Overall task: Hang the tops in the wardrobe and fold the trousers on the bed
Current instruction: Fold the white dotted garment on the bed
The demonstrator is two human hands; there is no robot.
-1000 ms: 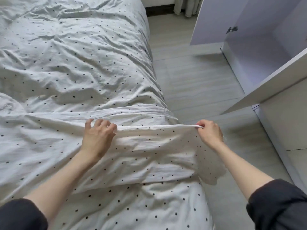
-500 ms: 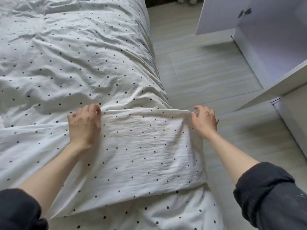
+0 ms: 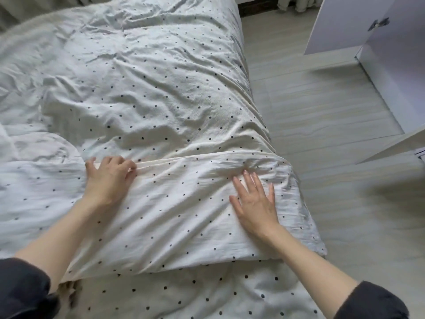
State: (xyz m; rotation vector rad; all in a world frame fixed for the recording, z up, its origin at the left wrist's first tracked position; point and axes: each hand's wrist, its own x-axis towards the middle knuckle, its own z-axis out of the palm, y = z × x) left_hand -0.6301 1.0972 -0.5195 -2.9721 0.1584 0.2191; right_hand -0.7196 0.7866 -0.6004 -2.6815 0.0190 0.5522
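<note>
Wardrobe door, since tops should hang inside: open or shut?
Open: the wardrobe door is swung out over the floor, its hinge showing.

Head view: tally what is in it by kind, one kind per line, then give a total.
Hands: 2, the left hand and the right hand, both on the folded dotted cover
Dotted covers: 1
Wardrobe doors: 1
Curtains: 1
Total: 5
</note>
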